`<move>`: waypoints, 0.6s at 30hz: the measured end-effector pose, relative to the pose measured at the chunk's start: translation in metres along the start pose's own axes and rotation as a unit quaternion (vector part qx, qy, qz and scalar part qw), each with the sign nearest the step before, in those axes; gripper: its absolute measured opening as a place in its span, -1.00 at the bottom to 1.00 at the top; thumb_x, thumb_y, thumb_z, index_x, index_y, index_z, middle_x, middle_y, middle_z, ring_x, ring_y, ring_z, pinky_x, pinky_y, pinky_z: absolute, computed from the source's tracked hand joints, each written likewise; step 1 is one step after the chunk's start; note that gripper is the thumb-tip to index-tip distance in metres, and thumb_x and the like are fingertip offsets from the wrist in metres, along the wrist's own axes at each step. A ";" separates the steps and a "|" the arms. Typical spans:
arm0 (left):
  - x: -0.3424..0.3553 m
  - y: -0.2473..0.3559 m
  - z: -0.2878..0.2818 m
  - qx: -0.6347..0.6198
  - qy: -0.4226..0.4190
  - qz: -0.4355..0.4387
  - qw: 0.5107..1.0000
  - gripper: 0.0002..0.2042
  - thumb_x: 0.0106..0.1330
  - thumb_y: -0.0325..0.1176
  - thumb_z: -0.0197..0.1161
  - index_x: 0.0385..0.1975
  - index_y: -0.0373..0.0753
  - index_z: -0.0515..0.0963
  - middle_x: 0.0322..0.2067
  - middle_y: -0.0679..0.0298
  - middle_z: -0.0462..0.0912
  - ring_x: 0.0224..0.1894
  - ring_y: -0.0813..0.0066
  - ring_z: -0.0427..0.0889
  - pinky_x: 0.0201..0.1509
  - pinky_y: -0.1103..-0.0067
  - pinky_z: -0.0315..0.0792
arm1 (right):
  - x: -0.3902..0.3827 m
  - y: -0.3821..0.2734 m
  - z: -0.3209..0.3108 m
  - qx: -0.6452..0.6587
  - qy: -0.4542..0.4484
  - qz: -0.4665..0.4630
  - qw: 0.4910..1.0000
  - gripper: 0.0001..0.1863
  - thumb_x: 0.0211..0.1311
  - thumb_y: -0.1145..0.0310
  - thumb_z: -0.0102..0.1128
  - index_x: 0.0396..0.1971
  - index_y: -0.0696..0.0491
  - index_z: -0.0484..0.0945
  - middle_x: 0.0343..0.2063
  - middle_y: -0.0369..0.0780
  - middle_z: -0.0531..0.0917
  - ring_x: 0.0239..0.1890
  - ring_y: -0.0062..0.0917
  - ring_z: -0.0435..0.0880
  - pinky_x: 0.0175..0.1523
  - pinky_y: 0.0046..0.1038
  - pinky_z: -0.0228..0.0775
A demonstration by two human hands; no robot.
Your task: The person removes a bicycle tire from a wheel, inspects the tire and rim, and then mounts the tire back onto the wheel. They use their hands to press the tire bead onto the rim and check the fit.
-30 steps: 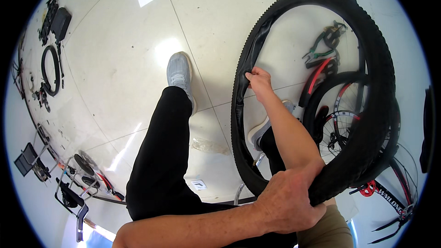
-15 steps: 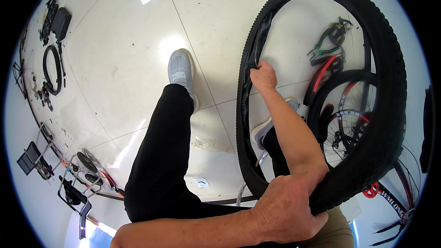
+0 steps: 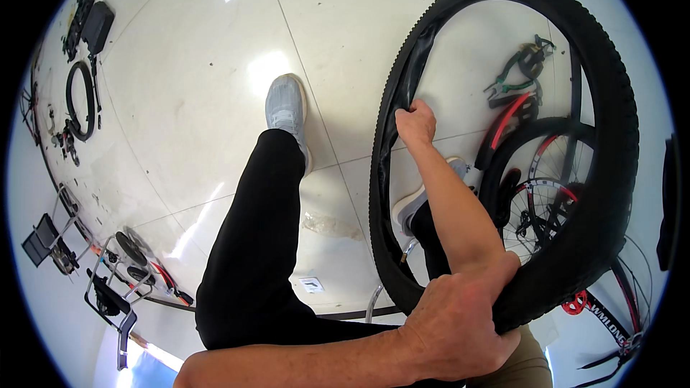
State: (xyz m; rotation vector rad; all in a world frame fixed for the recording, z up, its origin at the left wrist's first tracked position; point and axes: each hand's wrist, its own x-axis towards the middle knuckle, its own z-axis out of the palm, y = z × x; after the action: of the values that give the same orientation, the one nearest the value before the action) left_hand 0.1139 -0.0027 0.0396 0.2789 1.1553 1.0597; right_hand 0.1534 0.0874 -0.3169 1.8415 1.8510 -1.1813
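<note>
A large black bicycle tire (image 3: 611,122) with a knobby tread stands tilted on my right side. A thin black inner tube (image 3: 415,65) lies partly tucked along the inside of its left edge. My left hand (image 3: 460,323) reaches across from the lower left and grips the tire's lower right part, its fingertips hidden beneath. Through the ring passes my right forearm, and my right hand (image 3: 416,123) is closed on the inner tube at the tire's left inner edge. A metal valve stem (image 3: 408,250) shows near the tire's lower left.
A wheel (image 3: 537,212), a red-and-black fender (image 3: 509,123) and green-handled pliers (image 3: 507,75) lie beyond the ring. My grey shoe (image 3: 286,104) rests on the tiled floor (image 3: 180,86). Bike parts (image 3: 80,100) and metal frames (image 3: 115,280) line the left side.
The tire's upper edge has dropped slightly in view. My right hand has shifted a little down with the inner tube; both grips stay the same.
</note>
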 end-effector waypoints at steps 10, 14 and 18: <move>0.004 -0.002 0.002 0.010 -0.045 -0.023 0.999 -0.58 0.06 -0.39 0.39 -0.11 -0.32 0.39 -0.46 -0.06 0.62 -0.32 -0.16 0.67 -0.19 0.18 0.53 | 0.003 0.012 0.000 -0.064 -0.011 -0.114 0.991 -0.78 0.13 0.20 0.41 -0.32 0.01 0.66 -0.28 -0.16 0.63 -0.17 -0.22 0.65 -0.05 -0.20 0.47; 0.002 0.013 -0.001 0.030 -0.009 -0.003 0.999 -0.59 -0.06 -0.37 0.37 -0.15 -0.30 0.54 -0.35 -0.09 0.66 -0.23 -0.07 0.70 -0.13 0.28 0.54 | 0.007 0.015 -0.003 -0.095 -0.009 -0.184 0.978 -0.77 0.15 0.17 0.39 -0.32 0.00 0.67 -0.26 -0.18 0.62 -0.16 -0.22 0.64 -0.06 -0.21 0.46; 0.002 0.010 -0.002 -0.005 -0.033 -0.035 0.999 -0.60 0.02 -0.42 0.39 -0.12 -0.35 0.47 -0.41 -0.04 0.64 -0.29 0.01 0.70 -0.19 0.34 0.52 | 0.008 0.016 0.003 -0.041 -0.034 -0.158 0.986 -0.75 0.18 0.14 0.37 -0.32 0.01 0.66 -0.31 -0.17 0.67 -0.20 -0.22 0.66 -0.08 -0.20 0.47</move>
State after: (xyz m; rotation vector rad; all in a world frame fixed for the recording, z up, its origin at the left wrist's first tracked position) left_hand 0.1075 0.0036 0.0439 0.2615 1.0936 0.9876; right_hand 0.1664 0.0883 -0.3301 1.4820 2.1731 -1.2267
